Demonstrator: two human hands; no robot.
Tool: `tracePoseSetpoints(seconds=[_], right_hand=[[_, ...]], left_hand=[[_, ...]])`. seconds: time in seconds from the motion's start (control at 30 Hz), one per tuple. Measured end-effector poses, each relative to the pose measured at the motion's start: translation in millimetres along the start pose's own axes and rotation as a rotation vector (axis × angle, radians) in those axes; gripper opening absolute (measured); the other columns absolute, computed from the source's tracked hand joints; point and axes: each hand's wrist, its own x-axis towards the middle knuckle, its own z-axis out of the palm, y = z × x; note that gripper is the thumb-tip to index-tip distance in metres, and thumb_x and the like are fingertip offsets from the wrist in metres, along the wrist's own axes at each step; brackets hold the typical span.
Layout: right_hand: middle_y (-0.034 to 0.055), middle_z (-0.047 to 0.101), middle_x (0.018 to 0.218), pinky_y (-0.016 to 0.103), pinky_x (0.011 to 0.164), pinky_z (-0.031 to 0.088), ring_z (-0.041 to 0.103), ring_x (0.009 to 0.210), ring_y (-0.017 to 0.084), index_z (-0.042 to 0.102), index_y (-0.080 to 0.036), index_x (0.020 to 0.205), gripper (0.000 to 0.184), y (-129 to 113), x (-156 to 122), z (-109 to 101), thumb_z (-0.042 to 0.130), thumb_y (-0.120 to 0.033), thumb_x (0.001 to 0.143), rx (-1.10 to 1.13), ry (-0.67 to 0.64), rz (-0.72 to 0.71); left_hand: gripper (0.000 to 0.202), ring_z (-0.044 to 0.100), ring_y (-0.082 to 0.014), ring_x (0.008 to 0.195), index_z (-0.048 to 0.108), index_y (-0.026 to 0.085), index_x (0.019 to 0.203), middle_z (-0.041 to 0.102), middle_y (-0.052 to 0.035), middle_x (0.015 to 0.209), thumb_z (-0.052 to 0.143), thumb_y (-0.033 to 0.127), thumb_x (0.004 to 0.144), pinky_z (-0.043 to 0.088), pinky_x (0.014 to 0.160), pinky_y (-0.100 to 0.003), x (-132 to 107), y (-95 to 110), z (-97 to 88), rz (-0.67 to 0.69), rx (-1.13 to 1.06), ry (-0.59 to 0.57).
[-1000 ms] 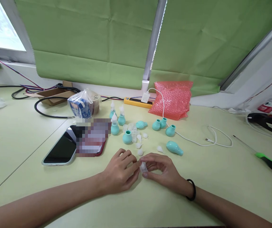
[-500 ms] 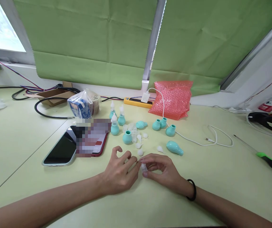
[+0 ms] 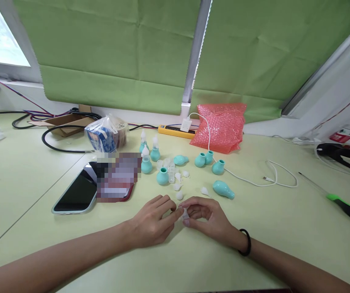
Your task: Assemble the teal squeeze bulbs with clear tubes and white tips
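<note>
A small translucent plastic piece [image 3: 185, 214] is pinched between the thumb and fingers of my right hand [image 3: 207, 219], low over the table. Against its left side rests the index fingertip of my left hand [image 3: 155, 224]; the other left fingers are curled and the thumb is hidden. Just beyond my hands lie a white round cap [image 3: 179, 195] and a white pointed tip [image 3: 205, 191]. A teal squeeze bulb [image 3: 162, 177] stands beside several clear plastic pieces [image 3: 171, 176]. Another teal bulb [image 3: 223, 189] lies on its side. Assembled bulbs with clear nozzles [image 3: 146, 162] stand at the back left.
Two phones, one with a black screen [image 3: 78, 191], lie at the left. A pink bubble-wrap bag [image 3: 220, 128] and a yellow power strip [image 3: 175, 131] are at the back. A white cable [image 3: 248, 181] and a green-black screwdriver [image 3: 347, 209] lie to the right.
My left hand's outer fingers have curled in, and its index finger now stretches toward the plastic piece. My right hand keeps its grip. The view has shifted slightly.
</note>
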Motion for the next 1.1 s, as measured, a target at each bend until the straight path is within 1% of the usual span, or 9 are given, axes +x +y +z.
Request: tracePoseSetpoints(seconds=[0.17,0.27,0.4,0.53,0.7,0.83,0.93,1.1], right_hand=[[0.0026,0.061,0.079,0.023,0.062,0.053,0.059,0.066,0.012,0.06,-0.018,0.086,0.024,-0.3,0.7,-0.4,0.066,-0.026,0.064,0.014,-0.003,0.0],[0.0025,0.061,0.079,0.023,0.062,0.053,0.059,0.066,0.012,0.06,-0.018,0.085,0.024,-0.4,0.7,-0.8,0.066,-0.028,0.064,0.012,-0.008,-0.003],[0.0019,0.06,0.076,0.023,0.062,0.052,0.059,0.064,0.011,0.059,-0.018,0.085,0.025,0.3,0.4,-1.0,0.067,-0.025,0.063,0.019,0.009,0.008],[0.0023,0.06,0.078,0.023,0.063,0.052,0.058,0.066,0.011,0.059,-0.018,0.085,0.023,0.6,0.4,-0.8,0.066,-0.024,0.064,0.022,0.006,-0.003],[0.0019,0.06,0.075,0.023,0.061,0.052,0.058,0.065,0.011,0.058,-0.018,0.083,0.024,3.3,0.2,-1.0,0.067,-0.029,0.064,0.053,0.014,0.0],[0.0015,0.061,0.075,0.023,0.062,0.052,0.059,0.066,0.012,0.058,-0.017,0.083,0.024,4.8,-0.6,-1.9,0.067,-0.029,0.064,0.055,-0.04,0.022],[0.0017,0.061,0.076,0.023,0.064,0.051,0.059,0.068,0.012,0.058,-0.017,0.083,0.024,3.9,-1.2,-2.0,0.067,-0.028,0.065,0.053,-0.056,0.028],[0.003,0.061,0.084,0.024,0.066,0.052,0.059,0.073,0.013,0.057,-0.017,0.085,0.019,-1.0,-3.1,-0.3,0.063,-0.024,0.068,0.047,-0.101,-0.032]], left_hand=[[0.025,0.046,-0.0167,0.066,0.05,0.011,0.096,0.055,-0.008,0.073,0.042,0.004,0.073,0.039,0.055,-0.029,-0.5,-0.2,1.0,-0.008,0.011,-0.008],[0.026,0.047,-0.0166,0.067,0.05,0.011,0.096,0.056,-0.0081,0.075,0.042,0.004,0.073,0.04,0.056,-0.029,-0.9,-1.7,1.8,-0.033,-0.053,-0.033],[0.028,0.048,-0.0152,0.065,0.05,0.011,0.098,0.056,-0.0071,0.073,0.041,0.004,0.073,0.041,0.056,-0.027,-0.9,-4.4,1.3,-0.068,-0.163,-0.081],[0.028,0.05,-0.0145,0.062,0.049,0.012,0.1,0.056,-0.0048,0.069,0.04,0.007,0.074,0.04,0.055,-0.026,-0.6,-4.3,0.4,-0.085,-0.155,-0.098],[0.027,0.052,-0.0136,0.062,0.046,0.014,0.106,0.057,-0.0026,0.068,0.043,0.016,0.079,0.04,0.054,-0.025,0.6,-1.7,2.5,-0.118,-0.079,-0.068],[0.024,0.052,-0.0133,0.061,0.049,0.014,0.102,0.057,-0.0034,0.067,0.051,0.023,0.079,0.041,0.053,-0.024,2.0,-2.2,3.2,-0.053,-0.036,0.01],[0.022,0.051,-0.0136,0.063,0.051,0.012,0.097,0.057,-0.0059,0.07,0.054,0.021,0.077,0.043,0.053,-0.025,3.5,-1.8,1.2,-0.032,-0.058,0.044],[0.024,0.051,-0.016,0.072,0.05,0.01,0.097,0.058,-0.0112,0.08,0.056,0.011,0.074,0.047,0.06,-0.029,5.0,1.5,-2.3,0.002,-0.126,0.104]])
